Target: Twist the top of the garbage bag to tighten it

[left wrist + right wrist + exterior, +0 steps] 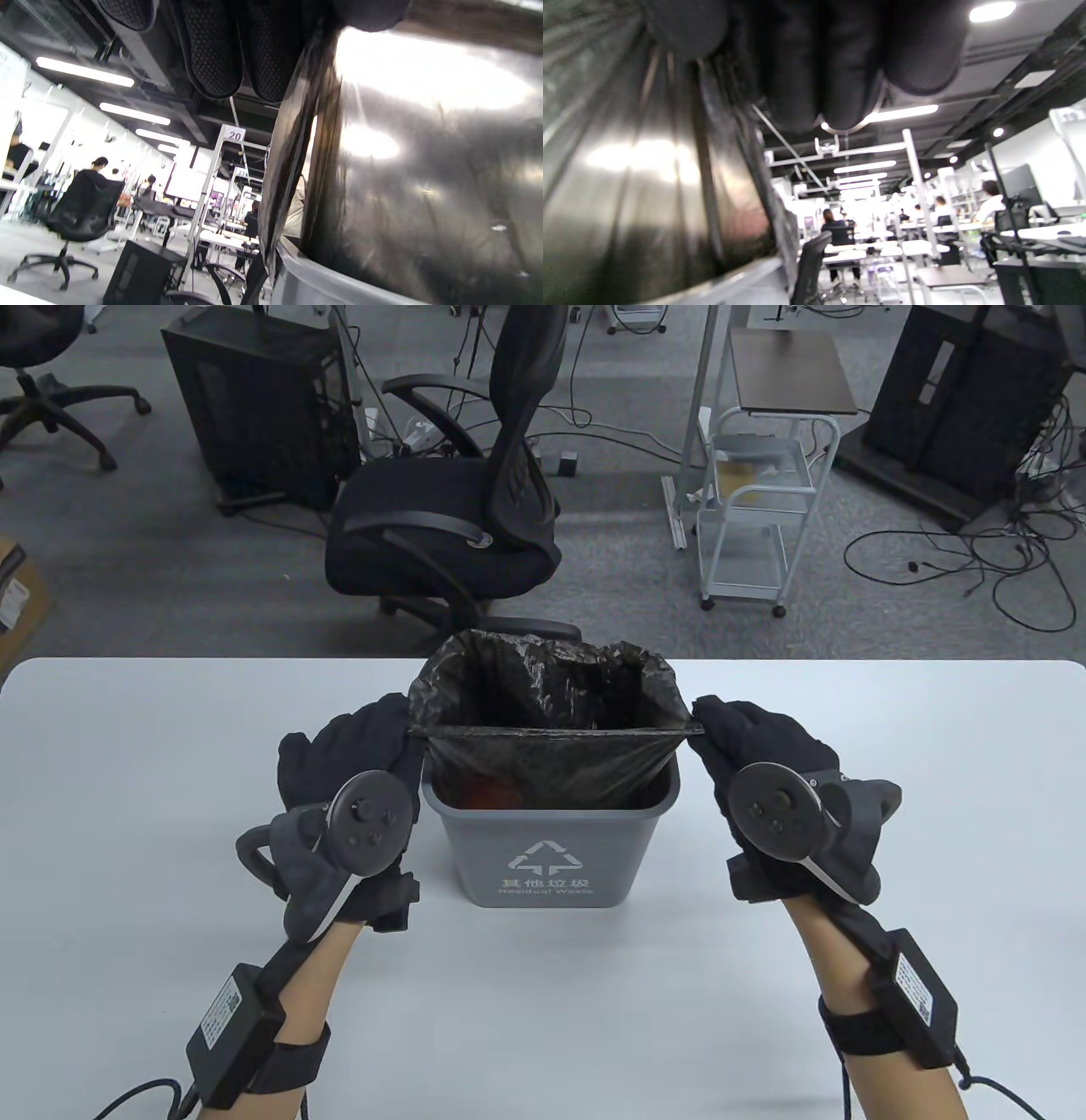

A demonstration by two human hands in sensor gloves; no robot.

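- The white bench (153,780) runs across the near half of the scene; behind it lies grey carpet floor (611,560) strewn with loose cables (1010,560).
- Far left, a black computer tower (263,407) stands on the floor; a black office chair (458,500) sits just behind the bench's far edge, and a white wheeled cart (764,509) stands to its right.
- The left hand (356,780) pinches the left end of the bag's near rim; its grip is clamped on the plastic.
- The black garbage bag (543,712) stands open in the grey waste bin (551,848) at the bench's middle, its top lifted above the bin and its near rim pulled taut between the hands.
- Something reddish shows dimly through the bag; I cannot tell what.
- The right hand (764,772) pinches the rim's right end, grip likewise clamped on the plastic.
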